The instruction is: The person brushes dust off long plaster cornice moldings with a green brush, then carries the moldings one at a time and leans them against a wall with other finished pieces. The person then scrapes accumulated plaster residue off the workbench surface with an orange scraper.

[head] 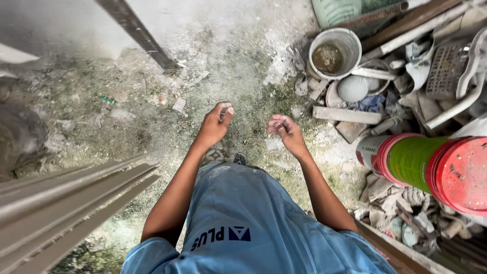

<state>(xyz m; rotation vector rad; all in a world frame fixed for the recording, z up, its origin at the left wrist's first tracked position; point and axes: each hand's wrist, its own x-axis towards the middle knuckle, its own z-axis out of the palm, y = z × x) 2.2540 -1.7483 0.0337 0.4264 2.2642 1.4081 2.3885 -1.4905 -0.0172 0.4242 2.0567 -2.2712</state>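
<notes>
Two empty hands, left, right, fingers loosely curled, one white bucket nearby

Two empty hands above the dusty ground

We saw the left hand and the right hand held out with loosely curled fingers, apart from each other, holding nothing, over dirty concrete ground.

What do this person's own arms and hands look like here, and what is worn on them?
Both arms are bare from the short sleeves down. The left hand and right hand wear no gloves, and no watch or ring shows. The sleeves belong to a light blue T-shirt with dark blue printing and pale dusty smudges on the front.
</notes>
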